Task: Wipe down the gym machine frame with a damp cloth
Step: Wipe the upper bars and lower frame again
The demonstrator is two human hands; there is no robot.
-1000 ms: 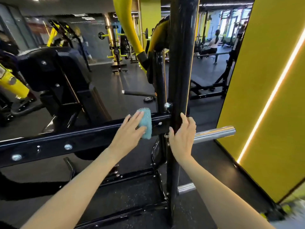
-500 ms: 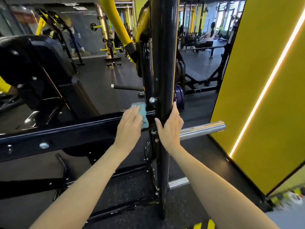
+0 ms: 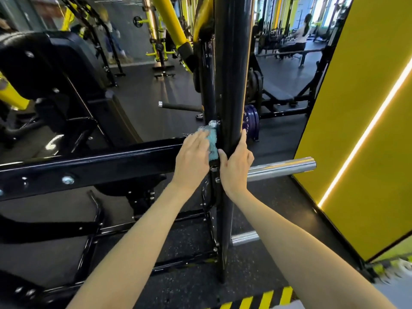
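Pushed the small teal terry cloth (image 3: 213, 141) rightward over the last second, off the open run of the frame and into a corner joint; stepped in closer to the machine too.

Glossy black steel upright post (image 3: 231, 85) dead ahead, met from the left by a long black painted steel crossbeam (image 3: 100, 166). Polished chrome plate peg (image 3: 283, 167) jutting right of the post. Right hand (image 3: 236, 166) wrapped round the post at joint height, thumb on the near-left face just beside the cloth, forefinger stretched up the right side. Left hand (image 3: 192, 159) laid flat, fingers together and nearly straight, pressing the cloth into the corner just under a silver hex bolt head (image 3: 213, 124).

Likely to snag terry loops on that bolt or the nuts below if dragged hard across the joint. Likely to miss the recess behind the bracket if wiped flat only. Could lose the bracing grip on wet gloss paint.

Underfoot, dark speckled rubber flooring (image 3: 178, 286), with yellow-and-black hazard stripes (image 3: 256, 302) at the near edge. Close on the right, a yellow wall panel (image 3: 356, 108) with a lit strip. Far off, more yellow-and-black machines and a seated person (image 3: 298, 39).
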